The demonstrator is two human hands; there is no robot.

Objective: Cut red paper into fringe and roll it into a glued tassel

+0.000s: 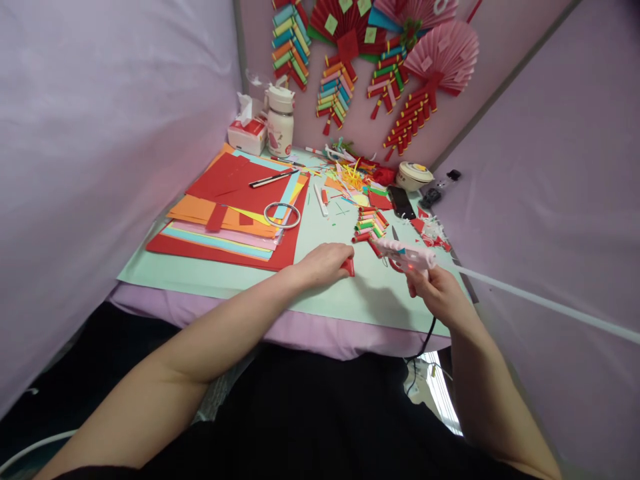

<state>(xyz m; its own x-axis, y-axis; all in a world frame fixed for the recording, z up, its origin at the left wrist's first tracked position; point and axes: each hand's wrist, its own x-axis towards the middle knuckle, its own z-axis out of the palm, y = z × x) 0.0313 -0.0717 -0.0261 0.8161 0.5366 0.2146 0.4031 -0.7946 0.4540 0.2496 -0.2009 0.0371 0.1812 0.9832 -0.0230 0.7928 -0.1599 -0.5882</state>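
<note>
My left hand (326, 264) rests low over the pale green table mat, its fingers closed on a small piece of red paper (349, 267). In my right hand (434, 291) is a light pink hot glue gun (407, 256) with a glowing red light and a dark cord hanging below. Its nozzle points left, above the mat. Just behind the gun lies a paper firecracker string (370, 225) of small rolled tubes in red, green, yellow and pink. Scissors (395, 233) are partly hidden behind the gun.
Stacked coloured paper (220, 230) lies at left with a tape ring (282, 215) and a craft knife (274, 179) on it. Behind stand a tissue box (247, 136) and bottle (280, 123). Paper scraps (353, 177), a phone (401, 202) and a round container (415, 175) sit farther right.
</note>
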